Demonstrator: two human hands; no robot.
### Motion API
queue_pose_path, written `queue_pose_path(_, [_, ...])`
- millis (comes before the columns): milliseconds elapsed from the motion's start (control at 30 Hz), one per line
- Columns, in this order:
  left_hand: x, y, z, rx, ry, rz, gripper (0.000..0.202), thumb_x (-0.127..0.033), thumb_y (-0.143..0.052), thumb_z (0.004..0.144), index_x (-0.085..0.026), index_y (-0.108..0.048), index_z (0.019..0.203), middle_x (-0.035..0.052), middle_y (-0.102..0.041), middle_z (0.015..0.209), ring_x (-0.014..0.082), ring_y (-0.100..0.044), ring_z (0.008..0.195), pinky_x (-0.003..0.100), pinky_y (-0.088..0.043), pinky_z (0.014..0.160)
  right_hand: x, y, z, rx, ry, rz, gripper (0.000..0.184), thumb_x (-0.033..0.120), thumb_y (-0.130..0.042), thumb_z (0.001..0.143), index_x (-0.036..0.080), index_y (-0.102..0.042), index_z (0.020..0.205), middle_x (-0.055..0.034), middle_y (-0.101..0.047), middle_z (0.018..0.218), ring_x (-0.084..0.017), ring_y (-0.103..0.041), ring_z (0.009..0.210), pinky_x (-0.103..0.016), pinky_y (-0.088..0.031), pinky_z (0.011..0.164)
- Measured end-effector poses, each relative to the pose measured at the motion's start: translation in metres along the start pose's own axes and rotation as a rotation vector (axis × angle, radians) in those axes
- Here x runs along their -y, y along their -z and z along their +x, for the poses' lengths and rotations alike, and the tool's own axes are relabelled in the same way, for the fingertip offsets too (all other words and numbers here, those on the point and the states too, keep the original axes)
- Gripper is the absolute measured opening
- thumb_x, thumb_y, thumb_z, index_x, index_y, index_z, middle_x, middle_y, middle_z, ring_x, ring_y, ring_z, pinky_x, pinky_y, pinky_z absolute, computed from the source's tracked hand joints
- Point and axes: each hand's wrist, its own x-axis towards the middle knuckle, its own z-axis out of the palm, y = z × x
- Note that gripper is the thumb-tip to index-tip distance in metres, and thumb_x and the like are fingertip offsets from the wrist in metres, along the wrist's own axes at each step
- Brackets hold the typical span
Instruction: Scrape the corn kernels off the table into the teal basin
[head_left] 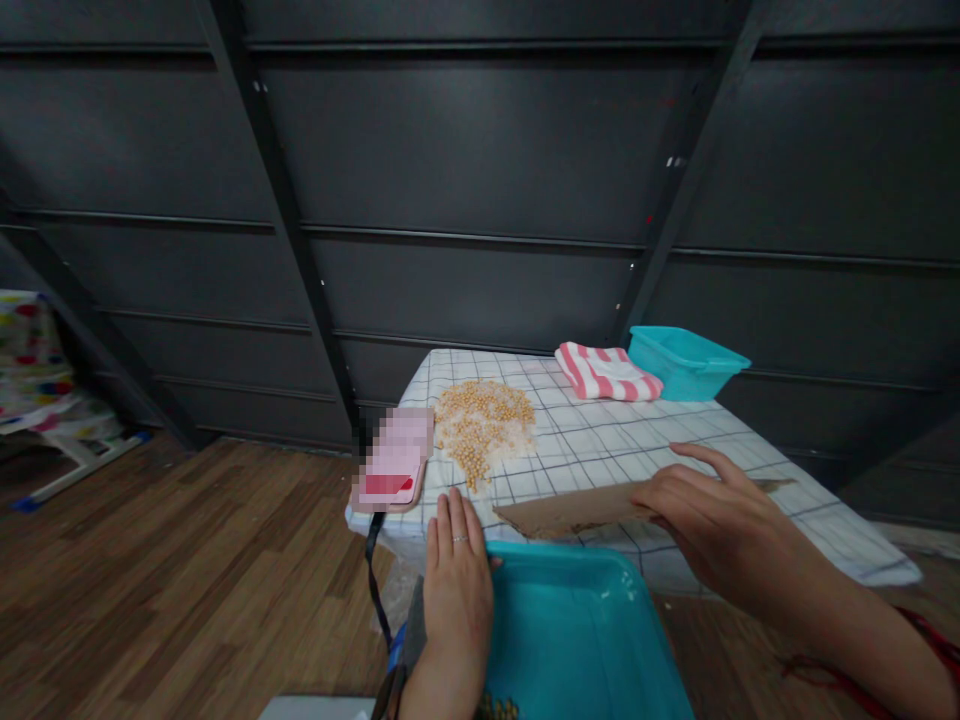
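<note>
My right hand point(705, 510) grips a flat strip of brown cardboard point(574, 510), which lies low over the near part of the table. My left hand point(459, 580), wearing a ring, stretches its fingers flat at the table's near edge, beside the rim of a teal plastic basin point(592, 630). Just beyond those fingertips is a spread of yellow soybeans point(484, 420) mixed with fine whitish grains that I cannot identify. Several darker-looking beans point(499, 708) show at the basin's bottom edge, partly hidden by my left wrist.
A checked white cloth point(555, 440) covers the table. To the left lies a pink phone point(390, 460), partly blurred, with a dark strap point(373, 570) hanging down. At the back right are a pink-striped folded towel point(607, 372) and a second teal basin point(684, 362).
</note>
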Motion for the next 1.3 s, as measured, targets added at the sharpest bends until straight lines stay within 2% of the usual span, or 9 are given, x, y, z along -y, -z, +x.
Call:
queue_pose_path(233, [0.002,-0.002,-0.001,-0.022,-0.011,0.024,0.048,-0.023,-0.041,0.083,-0.008,-0.048,0.128,0.0179,-0.047,0.137,0.0276,-0.043,0.127,0.044,-0.040,0.101,0.002,0.005,-0.011,0.055,-0.052,0.045,0.033,-0.004,-0.033,0.079,0.020,-0.055,0.082,0.0020,-0.058,0.072,-0.013,-0.055,0.067,-0.046,-0.035,0.096])
queue_pose_path(467, [0.001,0.000,0.000,-0.040,-0.012,0.034,0.046,-0.023,-0.043,0.082,-0.008,-0.051,0.125,0.0179,-0.050,0.135,0.0270,-0.046,0.125,0.041,-0.043,0.098,-0.002,0.007,-0.016,0.016,-0.033,0.042,0.032,-0.002,-0.031,0.081,0.022,-0.052,0.084,0.0024,-0.058,0.071,-0.014,-0.055,0.068,-0.045,-0.035,0.094])
queue_pose_path(600, [0.000,0.001,0.001,-0.028,-0.008,0.054,0.047,-0.021,-0.044,0.081,-0.005,-0.051,0.125,0.0185,-0.049,0.135,0.0275,-0.046,0.124,0.040,-0.044,0.098,-0.004,0.011,-0.021,0.003,-0.012,0.016,0.033,-0.003,-0.033,0.078,0.022,-0.052,0.088,0.0021,-0.059,0.074,-0.015,-0.056,0.070,-0.045,-0.034,0.094])
queue_pose_path(867, [0.000,0.001,0.001,-0.041,-0.015,0.079,0.046,-0.023,-0.045,0.081,-0.007,-0.052,0.124,0.0170,-0.049,0.134,0.0271,-0.047,0.124,0.040,-0.045,0.097,0.000,0.014,-0.024,-0.003,0.040,-0.019,0.035,-0.004,-0.028,0.081,0.024,-0.047,0.075,0.0063,-0.051,0.064,-0.013,-0.050,0.058,-0.040,-0.029,0.099])
queue_pose_path(1067, [0.000,0.000,0.001,-0.082,-0.015,0.080,0.048,-0.023,-0.050,0.079,-0.005,-0.053,0.122,0.0179,-0.051,0.132,0.0281,-0.049,0.121,0.039,-0.046,0.096,0.002,0.005,-0.017,-0.028,0.020,0.014,0.030,0.000,-0.028,0.082,0.023,-0.047,0.079,0.0055,-0.054,0.066,-0.014,-0.053,0.060,-0.046,-0.036,0.092])
queue_pose_path(1300, [0.000,-0.002,0.000,-0.089,-0.018,0.090,0.049,-0.021,-0.051,0.077,-0.004,-0.052,0.123,0.0187,-0.049,0.133,0.0285,-0.048,0.122,0.039,-0.046,0.096,-0.004,0.007,-0.016,-0.059,0.014,-0.085,0.030,0.000,-0.028,0.080,0.022,-0.047,0.086,0.0027,-0.059,0.068,-0.016,-0.057,0.064,-0.045,-0.036,0.088])
